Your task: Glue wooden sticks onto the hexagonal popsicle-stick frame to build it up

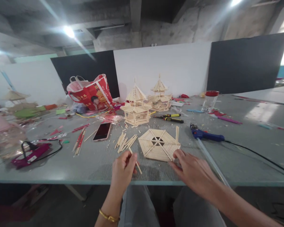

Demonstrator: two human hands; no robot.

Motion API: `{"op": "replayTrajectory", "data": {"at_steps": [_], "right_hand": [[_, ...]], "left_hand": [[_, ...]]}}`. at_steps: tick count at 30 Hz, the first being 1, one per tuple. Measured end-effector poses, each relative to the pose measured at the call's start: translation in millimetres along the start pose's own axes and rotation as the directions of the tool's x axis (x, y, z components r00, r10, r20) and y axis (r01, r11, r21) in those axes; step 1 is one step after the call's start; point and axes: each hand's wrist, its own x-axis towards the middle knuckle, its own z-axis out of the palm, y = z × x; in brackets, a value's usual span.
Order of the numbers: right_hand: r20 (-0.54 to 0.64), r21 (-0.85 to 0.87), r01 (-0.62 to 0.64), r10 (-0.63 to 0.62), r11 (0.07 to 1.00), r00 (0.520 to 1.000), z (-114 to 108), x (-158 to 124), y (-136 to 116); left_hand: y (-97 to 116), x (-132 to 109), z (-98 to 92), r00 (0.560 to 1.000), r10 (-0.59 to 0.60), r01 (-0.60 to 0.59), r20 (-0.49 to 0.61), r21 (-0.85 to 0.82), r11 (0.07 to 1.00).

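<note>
Through the head camera I see my left grip (125,164) closed on a thin, pale wooden stick (139,167), pinched between thumb and fingers and slanting down to the right, above the near edge of the grey desk (251,132). My right grip (180,159) has its fingertips at the near right corner of a flat, many-sided panel of pale wooden sticks (153,153); I cannot tell whether they pinch it or only touch. The panel lies on the desk between and just ahead of both hands, its spokes meeting over a dark central gap. A short pale wooden piece (177,135) shows at its right side.

Just left of the panel I have loose, pale wooden sticks (132,142), then a dark-screened phone (102,131). Behind stand two tiered pavilion models of pale wood (136,114). Yellow-and-black pliers (174,119) lie beyond the panel, and a blue glue gun (209,135) lies to its right.
</note>
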Motion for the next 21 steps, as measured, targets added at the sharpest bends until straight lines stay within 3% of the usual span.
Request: {"op": "replayTrajectory", "data": {"at_steps": [4,8,11,14,21], "right_hand": [[-0.041,0.069,-0.050,0.053,0.996,0.998,-9,8,19],[-0.052,0.196,-0.120,0.133,0.973,0.990,-17,28,51],[0.160,0.413,-0.299,0.254,0.860,0.954,-19,45,66],[0.426,0.560,-0.537,0.336,0.631,0.840,-19,56,69],[0.616,0.622,-0.677,0.289,0.393,0.733,-24,69,64]], "left_hand": [[-2,6,0.8,0.999,-0.008,0.009,0.031,-0.027,1.000],[2,17,1.7,0.982,-0.114,0.136,0.148,-0.146,0.980],[10,25,1.2,0.943,-0.224,0.280,0.246,-0.223,0.934],[16,30,1.2,0.906,-0.292,0.374,0.307,-0.257,0.891],[17,34,5.3,0.884,-0.324,0.428,0.338,-0.300,0.853]]}}
